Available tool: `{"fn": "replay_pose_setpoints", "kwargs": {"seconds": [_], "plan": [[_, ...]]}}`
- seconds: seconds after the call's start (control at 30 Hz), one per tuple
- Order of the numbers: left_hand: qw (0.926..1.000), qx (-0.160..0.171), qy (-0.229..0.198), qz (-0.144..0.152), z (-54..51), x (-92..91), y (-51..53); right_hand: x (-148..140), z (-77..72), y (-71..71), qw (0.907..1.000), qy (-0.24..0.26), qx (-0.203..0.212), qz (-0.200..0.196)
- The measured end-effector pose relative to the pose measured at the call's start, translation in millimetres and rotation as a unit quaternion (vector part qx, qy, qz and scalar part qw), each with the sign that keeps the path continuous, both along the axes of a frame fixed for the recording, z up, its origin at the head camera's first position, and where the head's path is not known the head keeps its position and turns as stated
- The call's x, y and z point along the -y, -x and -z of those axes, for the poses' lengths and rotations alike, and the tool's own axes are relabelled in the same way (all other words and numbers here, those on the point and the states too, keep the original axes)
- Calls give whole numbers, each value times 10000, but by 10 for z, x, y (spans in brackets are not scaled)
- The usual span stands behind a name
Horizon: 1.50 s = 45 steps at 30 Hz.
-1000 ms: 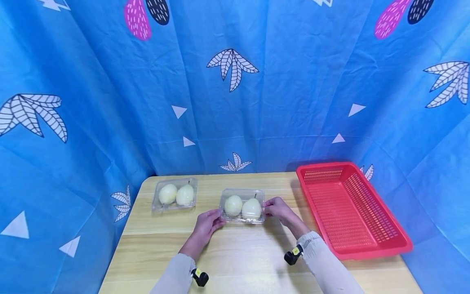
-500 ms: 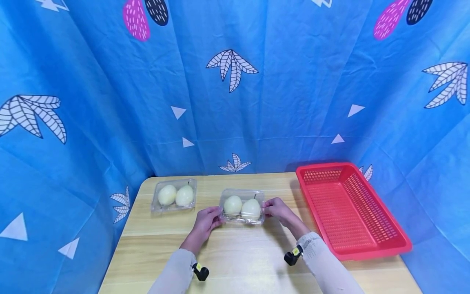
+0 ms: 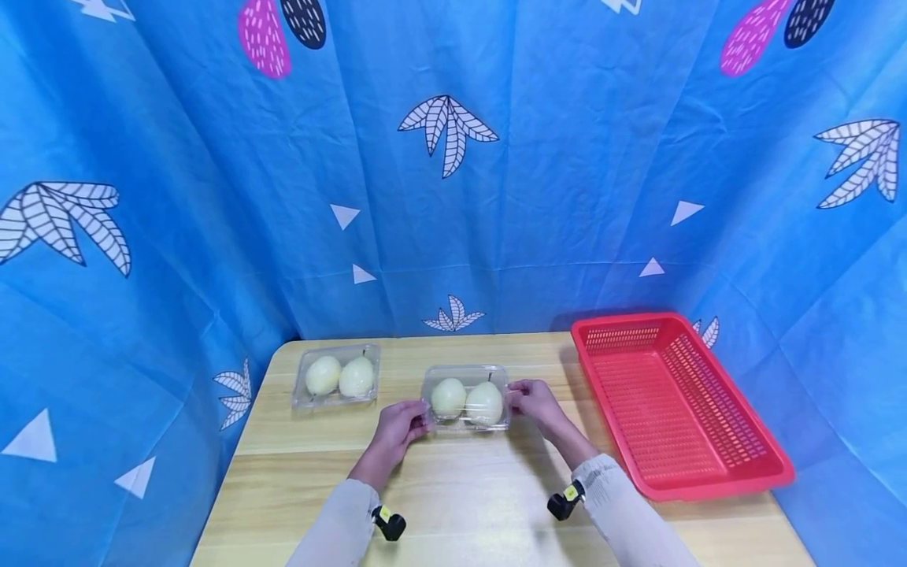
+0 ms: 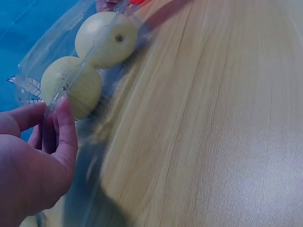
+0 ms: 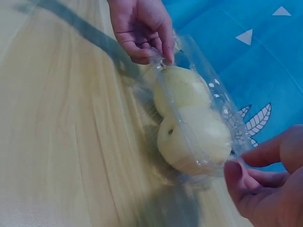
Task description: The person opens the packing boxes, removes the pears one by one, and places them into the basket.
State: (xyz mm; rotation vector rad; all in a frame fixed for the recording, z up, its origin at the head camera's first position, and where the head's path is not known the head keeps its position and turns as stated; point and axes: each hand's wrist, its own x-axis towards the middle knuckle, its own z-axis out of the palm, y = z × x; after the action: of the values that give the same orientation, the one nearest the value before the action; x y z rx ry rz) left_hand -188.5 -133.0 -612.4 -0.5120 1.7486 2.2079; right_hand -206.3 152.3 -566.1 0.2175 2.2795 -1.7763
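Note:
A clear plastic clamshell box [image 3: 464, 374] with two pale yellow-green pears [image 3: 484, 404] inside is held between my hands at the middle of the table. My left hand [image 3: 398, 431] pinches its near left corner between thumb and fingers, as the left wrist view shows closely with the hand [image 4: 33, 161] on the plastic edge. On the opposite end, my right hand [image 3: 538, 403] pinches the right edge; in the right wrist view thumb and forefinger of that hand [image 5: 270, 175] meet at the plastic corner. Both pears [image 5: 194, 137] lie side by side.
A second clear box [image 3: 336, 352] with two pears stands at the table's back left. To the right lies a red perforated plastic basket [image 3: 641, 394]. Blue patterned curtain [image 3: 453, 220] closes off the back and sides of the wooden table [image 3: 468, 504].
Both hands keep their hold on the box at its two ends. The box has shifted only very slightly; the second box and the basket stay in place.

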Motion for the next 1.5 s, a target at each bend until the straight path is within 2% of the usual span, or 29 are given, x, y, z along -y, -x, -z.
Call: {"fn": "replay_pose_setpoints", "kwargs": {"seconds": [0.13, 0.33, 0.43, 0.57, 0.77, 1.0, 1.27, 1.43, 1.5], "plan": [[9999, 43, 37, -104, -14, -15, 6, 2, -15, 24, 9986, -226, -389, 283], [9998, 71, 94, -175, -22, -31, -6, -21, -72, 19, 9937, -832, -711, 245], [9997, 106, 96, -197, -32, -41, -16, -34, -83, 11, 9883, -1205, -894, 265], [9997, 108, 68, -231, -55, -56, -39, -41, -76, 18, 9817, -1446, -1213, 238], [9996, 128, 105, -217, -57, -70, -62, -28, -67, 19, 9716, -1555, -1766, 270], [9995, 130, 146, -256, -67, -79, -60, 2, -36, 3, 9544, -1608, -2505, 247], [9995, 124, 128, -246, -80, -89, -80, -29, 5, 47, 9468, -1898, -2598, -1], [9996, 89, 146, -243, -67, -91, -73, -55, 20, 100, 9438, -1866, -2724, -128], [9995, 98, 152, -260, -65, -92, -72, -66, 16, 130, 9398, -1868, -2857, -132]]}}
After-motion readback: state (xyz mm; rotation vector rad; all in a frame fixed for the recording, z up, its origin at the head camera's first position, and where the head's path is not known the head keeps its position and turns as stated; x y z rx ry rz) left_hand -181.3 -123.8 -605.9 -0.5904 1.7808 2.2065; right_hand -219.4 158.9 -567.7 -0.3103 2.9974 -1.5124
